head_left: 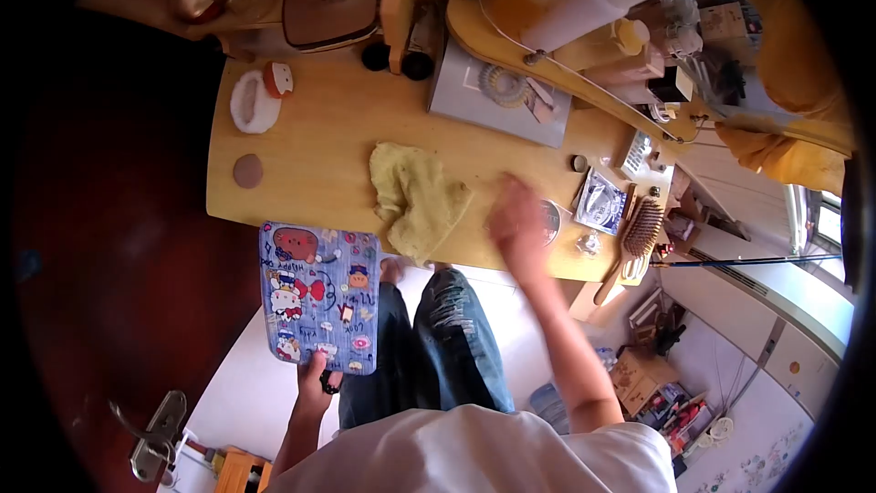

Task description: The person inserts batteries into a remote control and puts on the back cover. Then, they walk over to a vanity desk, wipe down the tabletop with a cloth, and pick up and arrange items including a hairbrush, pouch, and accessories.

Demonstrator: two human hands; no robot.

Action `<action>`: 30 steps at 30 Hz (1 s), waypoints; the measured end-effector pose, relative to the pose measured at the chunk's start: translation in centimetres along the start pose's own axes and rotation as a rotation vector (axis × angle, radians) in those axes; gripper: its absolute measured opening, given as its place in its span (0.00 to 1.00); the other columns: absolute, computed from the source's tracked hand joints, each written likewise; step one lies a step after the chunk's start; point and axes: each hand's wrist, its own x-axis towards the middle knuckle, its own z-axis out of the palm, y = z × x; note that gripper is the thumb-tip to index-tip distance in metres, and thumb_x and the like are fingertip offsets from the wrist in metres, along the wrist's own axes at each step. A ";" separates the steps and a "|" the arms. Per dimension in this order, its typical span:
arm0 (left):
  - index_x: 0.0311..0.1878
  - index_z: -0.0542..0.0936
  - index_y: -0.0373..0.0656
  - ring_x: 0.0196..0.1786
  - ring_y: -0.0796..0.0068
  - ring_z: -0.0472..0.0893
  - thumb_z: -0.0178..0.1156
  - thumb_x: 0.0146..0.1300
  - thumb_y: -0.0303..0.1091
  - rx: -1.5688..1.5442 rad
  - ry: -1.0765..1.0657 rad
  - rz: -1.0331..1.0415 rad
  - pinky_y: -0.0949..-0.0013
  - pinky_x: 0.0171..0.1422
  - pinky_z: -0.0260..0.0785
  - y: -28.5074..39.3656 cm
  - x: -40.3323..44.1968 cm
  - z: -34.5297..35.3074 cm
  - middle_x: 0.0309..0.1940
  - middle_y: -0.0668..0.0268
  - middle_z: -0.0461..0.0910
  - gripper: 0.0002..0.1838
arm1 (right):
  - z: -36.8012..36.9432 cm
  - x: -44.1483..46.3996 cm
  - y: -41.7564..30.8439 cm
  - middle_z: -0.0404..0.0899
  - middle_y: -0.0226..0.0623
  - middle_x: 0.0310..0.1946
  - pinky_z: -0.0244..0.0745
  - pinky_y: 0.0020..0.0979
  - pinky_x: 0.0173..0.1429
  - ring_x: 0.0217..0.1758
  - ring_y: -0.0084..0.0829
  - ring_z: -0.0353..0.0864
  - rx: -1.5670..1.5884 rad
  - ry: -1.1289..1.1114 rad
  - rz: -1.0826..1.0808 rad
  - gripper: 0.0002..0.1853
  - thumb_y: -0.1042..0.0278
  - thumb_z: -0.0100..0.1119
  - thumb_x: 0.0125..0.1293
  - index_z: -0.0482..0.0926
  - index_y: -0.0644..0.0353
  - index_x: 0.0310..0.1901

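While my left hand (313, 382) grips the near edge of the Hello Kitty-print panel (319, 301), thumb over its face, the panel's long axis runs away from me toward the near edge of the wooden surface (315, 128); whether it touches that edge I cannot tell. Right of the panel, the crumpled yellow cloth (412, 196) lies on the surface, its long axis slanting from far left to near right. My right hand (520, 219) is just beyond the cloth's right side, between it and a round lid (551, 222), and is clearly nearer the cloth than my left. It is blurred, so I cannot tell how far its fingers are spread or whether they hold anything.
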 end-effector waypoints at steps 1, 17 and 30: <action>0.65 0.59 0.46 0.51 0.73 0.73 0.52 0.67 0.41 -0.022 -0.021 0.028 0.71 0.45 0.70 0.1 -0.4 0.8 0.54 0.65 0.69 0.26 | 1.4 0.1 -3.8 0.65 0.44 0.62 0.57 0.45 0.68 0.66 0.47 0.61 0.362 -0.052 0.070 0.30 0.68 0.59 0.54 0.67 0.51 0.62; 0.67 0.55 0.45 0.58 0.68 0.68 0.47 0.69 0.41 -0.129 0.014 0.154 0.64 0.61 0.63 -1.1 -0.6 5.1 0.58 0.61 0.65 0.26 | 9.1 5.7 -6.6 0.51 0.44 0.70 0.44 0.51 0.72 0.74 0.46 0.44 0.075 -0.037 0.058 0.29 0.67 0.48 0.61 0.60 0.61 0.66; 0.52 0.67 0.46 0.16 0.83 0.63 0.53 0.66 0.44 -0.042 0.028 0.173 0.77 0.21 0.53 4.4 3.3 3.0 0.26 0.72 0.70 0.17 | 6.7 -3.0 -6.5 0.51 0.40 0.70 0.47 0.50 0.71 0.75 0.42 0.45 0.030 -0.144 0.099 0.29 0.68 0.51 0.59 0.63 0.57 0.65</action>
